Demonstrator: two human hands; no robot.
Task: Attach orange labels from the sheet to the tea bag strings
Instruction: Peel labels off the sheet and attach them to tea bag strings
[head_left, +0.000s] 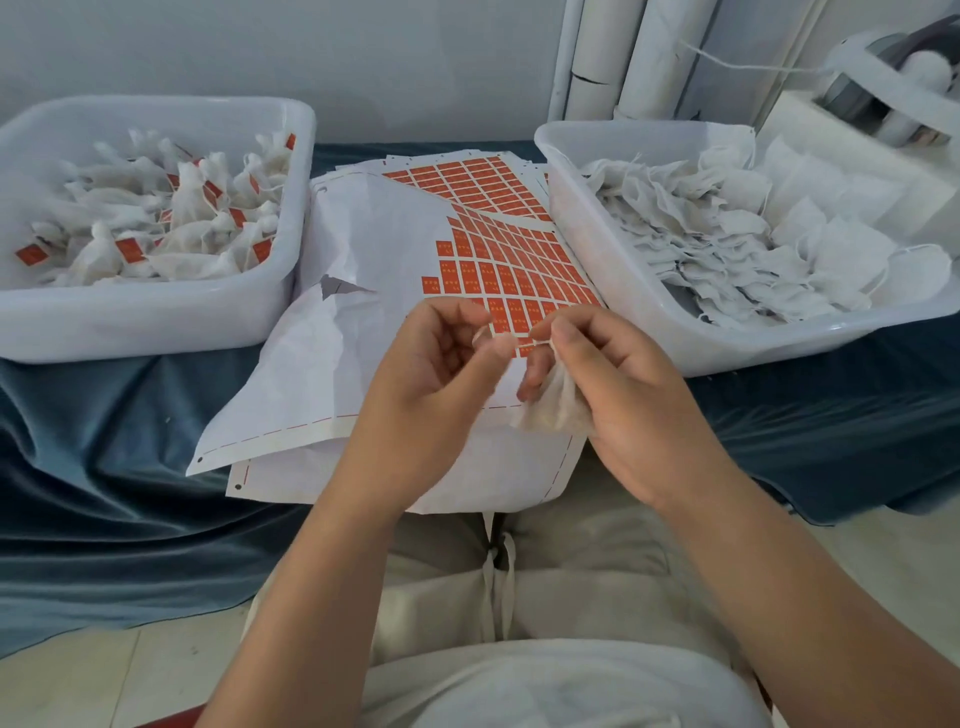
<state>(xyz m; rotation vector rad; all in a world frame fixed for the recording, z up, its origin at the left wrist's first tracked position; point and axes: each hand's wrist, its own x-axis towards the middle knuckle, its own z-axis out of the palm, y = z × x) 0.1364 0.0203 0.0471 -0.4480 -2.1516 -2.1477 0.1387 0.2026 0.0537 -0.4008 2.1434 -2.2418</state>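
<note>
Trousers (571, 561) in a pale cloth, with a tied drawstring (498, 571), fill the near edge over a light tiled floor (78, 675). Just beyond them both hands work above the near end of the paper. The right hand (623, 395) has its fingers curled round a small white tea bag (553, 410), which hangs below its palm. A thin string (524, 343) runs from that hand across to the left hand (441, 358), whose thumb and forefinger pinch it, the other fingers loosely bent. The hands hide the nearest rows of the label sheet (519, 275).

This sheet lies on a blue cloth (104, 467) that covers the table and hangs down in folds, and its near end overhangs toward the lap. Its left part is bare, crumpled white backing (363, 249); orange labels remain on its right part. Each label carries small pale characters, too small to read. A second sheet (467, 176) lies under it, farther off.

On the left, touching the paper, a white tub (145, 322) holds tea bags with orange labels (171, 218). On the right another white tub (649, 312) holds plain white bags (727, 234) in rows.

Farthest off stand white pipes (649, 52) against a pale wall (260, 47), and at the far right a white device (893, 83) with a thread (753, 65) running to it.
</note>
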